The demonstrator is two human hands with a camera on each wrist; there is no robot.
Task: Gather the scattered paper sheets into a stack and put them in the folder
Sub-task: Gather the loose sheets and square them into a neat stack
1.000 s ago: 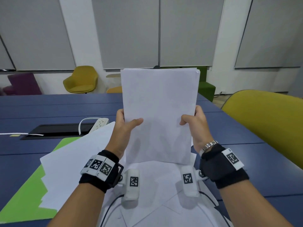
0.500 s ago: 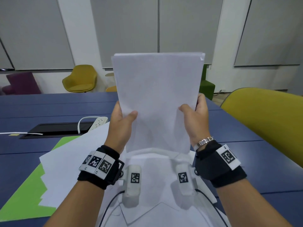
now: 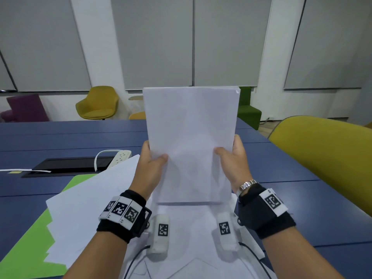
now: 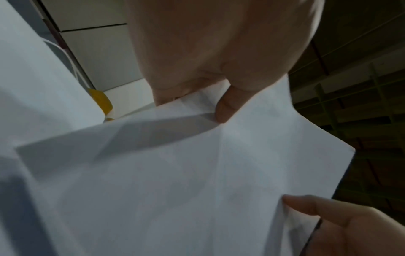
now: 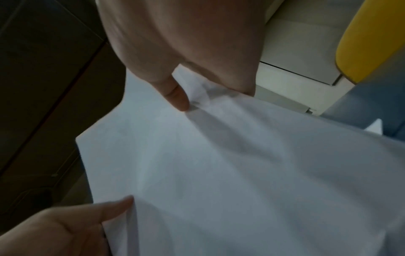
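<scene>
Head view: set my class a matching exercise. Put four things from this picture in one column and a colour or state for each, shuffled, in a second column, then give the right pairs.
Things:
1. stack of paper
2. folder
3. power strip
4. nearest chair

States:
A. yellow, at the table's right side
B. green, flat on the table, partly under loose sheets
C. held upright between both hands
D. white, lying on the table beside a dark hatch

Pairs: 1-C, 2-B, 3-D, 4-A

Paper stack (image 3: 191, 141) matt white, faintly creased; table (image 3: 70, 135) smooth matt blue.
</scene>
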